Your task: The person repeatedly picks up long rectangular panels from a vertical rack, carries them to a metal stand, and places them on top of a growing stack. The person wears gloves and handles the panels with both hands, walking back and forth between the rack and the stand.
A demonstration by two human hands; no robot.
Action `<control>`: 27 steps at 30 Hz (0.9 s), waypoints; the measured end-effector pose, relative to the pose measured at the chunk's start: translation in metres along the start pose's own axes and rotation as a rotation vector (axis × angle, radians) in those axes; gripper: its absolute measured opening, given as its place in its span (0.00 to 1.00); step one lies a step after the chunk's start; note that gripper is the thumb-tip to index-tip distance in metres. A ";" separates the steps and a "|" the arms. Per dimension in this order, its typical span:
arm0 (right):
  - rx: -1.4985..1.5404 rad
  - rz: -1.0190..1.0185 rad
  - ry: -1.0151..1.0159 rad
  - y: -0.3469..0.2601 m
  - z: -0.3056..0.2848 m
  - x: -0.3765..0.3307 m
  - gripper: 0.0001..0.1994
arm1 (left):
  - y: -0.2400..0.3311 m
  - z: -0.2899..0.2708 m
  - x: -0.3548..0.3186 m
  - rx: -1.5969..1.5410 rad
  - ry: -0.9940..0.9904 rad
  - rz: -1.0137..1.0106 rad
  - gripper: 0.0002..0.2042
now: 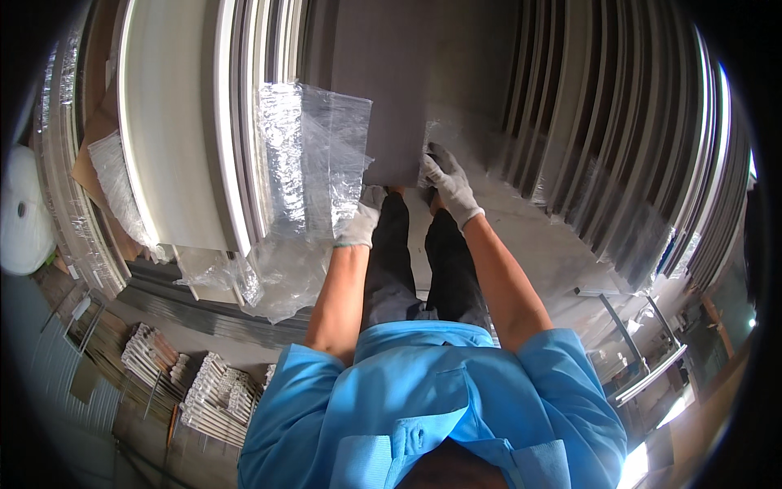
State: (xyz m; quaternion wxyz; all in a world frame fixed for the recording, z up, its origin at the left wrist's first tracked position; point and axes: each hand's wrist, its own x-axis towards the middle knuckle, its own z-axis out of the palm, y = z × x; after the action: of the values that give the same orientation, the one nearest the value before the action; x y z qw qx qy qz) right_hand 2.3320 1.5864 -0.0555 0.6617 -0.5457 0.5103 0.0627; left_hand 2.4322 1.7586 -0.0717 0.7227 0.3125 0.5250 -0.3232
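A tall dark grey-brown panel (381,114) stands ahead of me, its lower end near my feet. My right hand (453,186), in a pale work glove with darker fingertips, is at the panel's right edge, its fingers curled against it. My left hand (357,226), gloved too, is lower down, at the bottom of a sheet of clear plastic film (330,151). The fingers of that hand are mostly hidden by the film and the glove's own back. The film drapes over the panels on the left and reflects light strongly.
Pale wrapped panels (175,122) lean on the left; a row of dark and light panels (611,106) stands at the right. Crumpled film (289,277) lies low at the left. Stacked white-ended profiles (216,399) and a metal frame stand (631,330) flank me. A white roll (23,212) is at far left.
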 end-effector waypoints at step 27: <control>0.495 0.279 -0.044 -0.001 -0.074 0.002 0.32 | 0.003 -0.015 0.010 1.889 -0.235 0.745 0.24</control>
State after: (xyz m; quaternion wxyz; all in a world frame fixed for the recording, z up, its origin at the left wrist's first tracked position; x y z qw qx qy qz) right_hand 2.2884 1.5267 -0.0475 0.7705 -0.2906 0.5660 0.0387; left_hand 2.4287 1.7703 -0.0850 0.2827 0.8643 -0.1490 -0.3885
